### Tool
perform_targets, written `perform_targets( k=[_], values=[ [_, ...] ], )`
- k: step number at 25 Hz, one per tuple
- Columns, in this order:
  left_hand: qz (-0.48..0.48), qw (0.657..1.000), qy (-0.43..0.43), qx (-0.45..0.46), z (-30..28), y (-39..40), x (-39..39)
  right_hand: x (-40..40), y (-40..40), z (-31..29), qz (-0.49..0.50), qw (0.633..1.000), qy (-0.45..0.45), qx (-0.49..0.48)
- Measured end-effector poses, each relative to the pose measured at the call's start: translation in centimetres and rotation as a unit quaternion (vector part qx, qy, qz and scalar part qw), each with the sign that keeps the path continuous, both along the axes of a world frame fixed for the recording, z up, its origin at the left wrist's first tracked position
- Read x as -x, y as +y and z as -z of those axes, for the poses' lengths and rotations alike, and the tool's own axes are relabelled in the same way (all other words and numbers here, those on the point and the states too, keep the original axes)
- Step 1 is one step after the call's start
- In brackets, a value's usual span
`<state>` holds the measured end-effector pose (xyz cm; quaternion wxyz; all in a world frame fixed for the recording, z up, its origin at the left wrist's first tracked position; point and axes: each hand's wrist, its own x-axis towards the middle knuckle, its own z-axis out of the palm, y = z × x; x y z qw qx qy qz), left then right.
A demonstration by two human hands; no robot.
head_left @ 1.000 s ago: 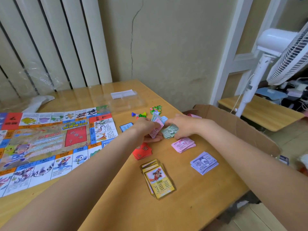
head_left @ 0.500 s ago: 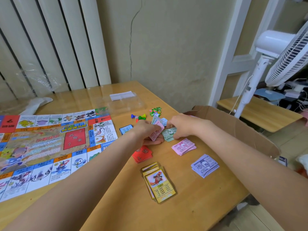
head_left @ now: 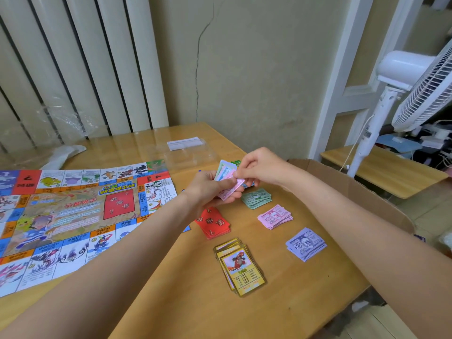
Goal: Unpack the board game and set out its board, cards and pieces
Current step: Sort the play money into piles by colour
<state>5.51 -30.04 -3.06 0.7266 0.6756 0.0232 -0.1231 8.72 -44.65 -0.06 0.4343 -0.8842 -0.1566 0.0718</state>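
Now pinching a pink note [head_left: 238, 181] off the fan of notes [head_left: 226, 172] in left hand [head_left: 210, 189]; right hand [head_left: 259, 167] fingers [head_left: 241, 176] closed on it, pink pile [head_left: 275, 216] lower right, nearest right hand.

Bare tabletop [head_left: 186, 297] is lying open along the near edge; the board [head_left: 73, 216] is blocking the left, card stacks [head_left: 241, 267] and note piles [head_left: 275, 216] crowding the middle, a cardboard flap [head_left: 354, 192] walling the right.
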Motion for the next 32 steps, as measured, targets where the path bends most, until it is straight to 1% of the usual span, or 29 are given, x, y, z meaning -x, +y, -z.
perform_targets(
  k=[3, 7, 11, 15, 17, 21, 23, 25, 27, 28, 30, 31, 32],
  values=[
    [0.044, 0.999, 0.01, 0.014, -0.5, 0.4, 0.8, 0.2, -0.2, 0.1, 0.01, 1.0, 0.01, -0.023],
    [0.045, 0.997, 0.032, 0.059, -0.5, 0.4, 1.3, 0.8, -0.9, 0.3, 0.02, 0.999, 0.023, -0.024],
    [0.028, 0.998, 0.032, 0.045, -0.6, -0.2, 2.2, 2.2, -3.4, 0.3, 0.039, 0.999, 0.025, -0.028],
    [0.051, 0.997, 0.04, 0.045, -0.3, -0.8, 3.0, 3.4, -6.6, 1.8, 0.081, 0.995, 0.059, -0.009],
    [0.055, 0.997, 0.042, 0.022, 0.0, -1.5, 3.3, 3.3, -7.2, 2.9, 0.103, 0.992, 0.06, 0.049],
    [0.065, 0.993, 0.081, -0.057, 0.6, -3.3, 3.9, 3.1, -7.1, 3.8, 0.096, 0.971, 0.016, 0.217],
    [0.047, 0.993, 0.092, -0.064, 0.9, -3.6, 3.7, 3.3, -6.7, 3.7, 0.094, 0.963, -0.012, 0.254],
    [0.03, 0.993, 0.099, -0.063, 0.9, -3.6, 3.4, 3.5, -6.7, 3.3, 0.09, 0.963, -0.043, 0.249],
    [0.02, 0.993, 0.1, -0.064, 0.8, -3.5, 3.3, 3.7, -6.8, 2.5, 0.045, 0.969, -0.052, 0.236],
    [0.014, 0.993, 0.102, -0.063, 0.7, -3.4, 3.3, 3.8, -6.8, 2.1, 0.005, 0.967, -0.039, 0.252],
    [0.003, 0.993, 0.104, -0.063, 0.8, -3.4, 3.1, 4.1, -6.6, 1.8, -0.077, 0.941, 0.006, 0.329],
    [-0.003, 0.993, 0.103, -0.063, 0.9, -3.5, 2.9, 4.2, -6.5, 1.9, -0.101, 0.926, 0.014, 0.364],
    [-0.003, 0.993, 0.103, -0.062, 0.8, -3.7, 3.0, 4.3, -6.3, 2.0, -0.109, 0.919, 0.01, 0.378]
  ],
)
